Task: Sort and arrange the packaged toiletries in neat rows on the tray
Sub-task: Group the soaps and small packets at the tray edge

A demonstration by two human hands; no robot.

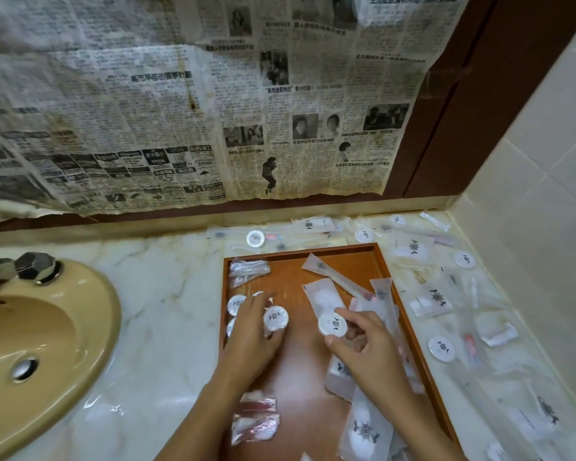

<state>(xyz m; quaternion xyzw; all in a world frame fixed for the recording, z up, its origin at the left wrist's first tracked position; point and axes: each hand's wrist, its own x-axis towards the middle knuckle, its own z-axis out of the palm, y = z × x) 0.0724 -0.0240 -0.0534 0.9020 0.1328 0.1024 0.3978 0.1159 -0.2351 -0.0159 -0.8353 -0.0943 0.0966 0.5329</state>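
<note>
A brown wooden tray (346, 252) lies on the marble counter. My left hand (251, 331) is over its left side and pinches a round white wrapped soap (276, 317), beside other round soaps (236, 304) in a column at the tray's left edge. My right hand (363, 341) holds another round soap (332, 324) between thumb and fingers over the tray's middle. Clear sachets (248, 269) lie at the tray's far left, long frosted packets (321, 296) on its right side, and crinkled clear packets (255, 424) at its near left.
Loose packets and round soaps (441, 349) are scattered on the counter right of and behind the tray. A tan sink (40, 347) with a chrome tap (35, 266) is at the left. Newspaper (180, 111) covers the back wall; a tiled wall (546, 194) closes the right.
</note>
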